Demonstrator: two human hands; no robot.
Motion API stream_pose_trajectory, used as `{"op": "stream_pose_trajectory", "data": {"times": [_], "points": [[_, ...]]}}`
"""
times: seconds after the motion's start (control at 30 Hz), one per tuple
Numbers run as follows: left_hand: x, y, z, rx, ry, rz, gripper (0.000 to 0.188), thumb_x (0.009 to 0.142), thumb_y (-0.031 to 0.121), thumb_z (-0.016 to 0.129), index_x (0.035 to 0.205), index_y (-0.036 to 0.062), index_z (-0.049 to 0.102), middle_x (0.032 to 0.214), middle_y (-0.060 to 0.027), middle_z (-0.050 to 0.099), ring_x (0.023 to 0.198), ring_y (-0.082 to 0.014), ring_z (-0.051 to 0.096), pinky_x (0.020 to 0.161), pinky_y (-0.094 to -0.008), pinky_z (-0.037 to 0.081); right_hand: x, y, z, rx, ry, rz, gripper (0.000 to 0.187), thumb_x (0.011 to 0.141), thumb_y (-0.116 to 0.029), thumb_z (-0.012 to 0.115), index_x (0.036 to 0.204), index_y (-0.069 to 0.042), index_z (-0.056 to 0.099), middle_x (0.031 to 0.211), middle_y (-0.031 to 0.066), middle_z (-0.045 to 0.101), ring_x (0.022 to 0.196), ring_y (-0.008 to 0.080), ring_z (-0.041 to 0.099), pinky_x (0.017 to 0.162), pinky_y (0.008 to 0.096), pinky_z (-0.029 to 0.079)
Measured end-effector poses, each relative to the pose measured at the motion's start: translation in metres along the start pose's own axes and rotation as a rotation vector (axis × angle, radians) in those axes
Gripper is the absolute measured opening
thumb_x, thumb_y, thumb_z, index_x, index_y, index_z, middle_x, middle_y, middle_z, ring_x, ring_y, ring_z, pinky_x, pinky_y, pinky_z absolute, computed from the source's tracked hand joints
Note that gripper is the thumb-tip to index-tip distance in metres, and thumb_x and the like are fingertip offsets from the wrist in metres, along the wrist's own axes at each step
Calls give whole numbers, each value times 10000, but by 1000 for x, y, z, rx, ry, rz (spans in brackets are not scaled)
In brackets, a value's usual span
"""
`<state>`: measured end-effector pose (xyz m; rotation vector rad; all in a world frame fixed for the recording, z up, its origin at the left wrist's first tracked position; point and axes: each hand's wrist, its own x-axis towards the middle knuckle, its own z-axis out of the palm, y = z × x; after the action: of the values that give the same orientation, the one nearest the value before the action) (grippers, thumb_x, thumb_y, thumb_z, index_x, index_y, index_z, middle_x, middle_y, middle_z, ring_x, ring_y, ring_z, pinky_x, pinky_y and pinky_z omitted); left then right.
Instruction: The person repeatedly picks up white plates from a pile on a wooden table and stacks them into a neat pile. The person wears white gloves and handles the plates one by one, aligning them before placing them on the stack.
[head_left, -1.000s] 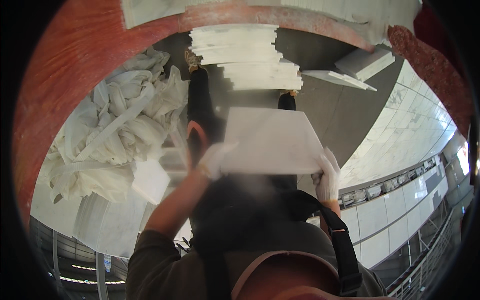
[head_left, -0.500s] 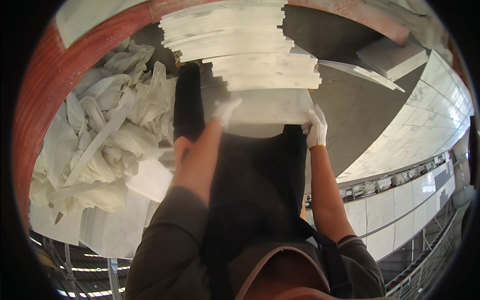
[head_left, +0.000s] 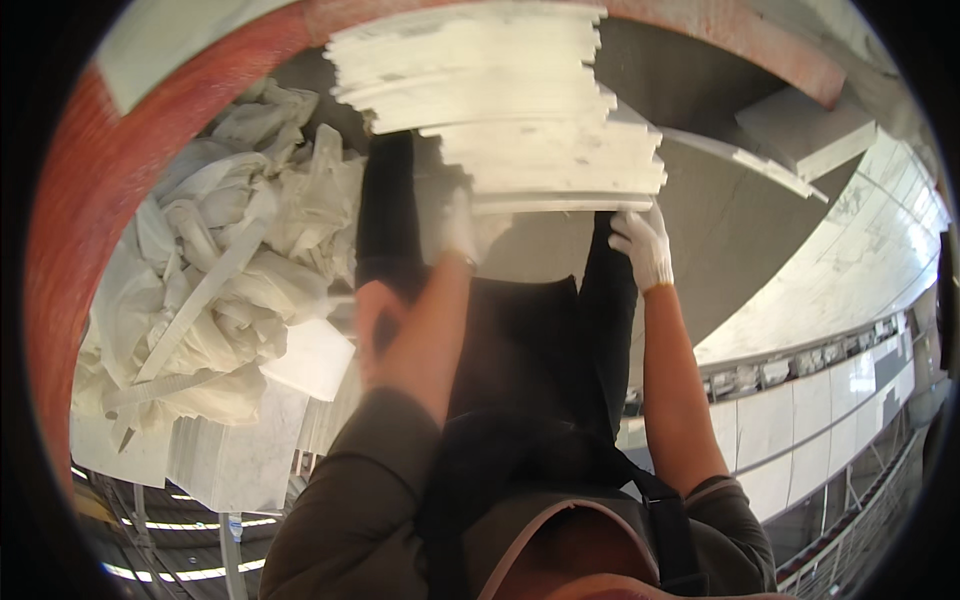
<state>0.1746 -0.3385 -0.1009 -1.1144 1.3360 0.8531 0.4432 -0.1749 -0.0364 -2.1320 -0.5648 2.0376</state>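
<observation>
A row of thin white marble tiles [head_left: 490,80] stands on edge at the top middle, packed face to face. The nearest marble tile [head_left: 550,203] is seen nearly edge-on, close against the front of the row. At its right end my right hand [head_left: 645,245], in a white glove, has its fingers curled round the edge. My left hand [head_left: 459,230], also gloved, is at the left end of the same tile and holds it there; motion blurs its fingers. The black apron [head_left: 520,350] on my body fills the area below the tile.
Crumpled white plastic sheeting [head_left: 230,260] is heaped on the left, with a long pale strip [head_left: 205,300] across it. A red curved beam [head_left: 65,270] runs round the left and top. Loose slabs [head_left: 810,125] lie at the upper right, beside a large tiled panel [head_left: 840,270].
Both hands have moved the marble tile away from my body to the row. Its broad face showed before; now mostly its edge shows. The whole view has shifted slightly.
</observation>
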Motion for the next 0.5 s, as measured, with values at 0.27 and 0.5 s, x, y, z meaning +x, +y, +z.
{"op": "stream_pose_trajectory", "data": {"times": [0.27,0.5], "points": [[-113,130,20,-4,-24,502,444,1048,524,544,1220,115,558,974,-21,600,817,-180,599,709,-348,531,-77,-186,143,-534,-98,-142,519,936,-218,688,1384,26,594,1070,87,694,873,124,648,682,251,521],[-220,308,77,-339,-500,776,1065,958,735,504,1644,34,90,1681,-202,172,1482,-394,324,1189,-526,343,-45,-428,456,-479,-575,-1048,599,968,-395,667,1422,-14,586,1357,124,642,1221,189,592,1010,318,477]]}}
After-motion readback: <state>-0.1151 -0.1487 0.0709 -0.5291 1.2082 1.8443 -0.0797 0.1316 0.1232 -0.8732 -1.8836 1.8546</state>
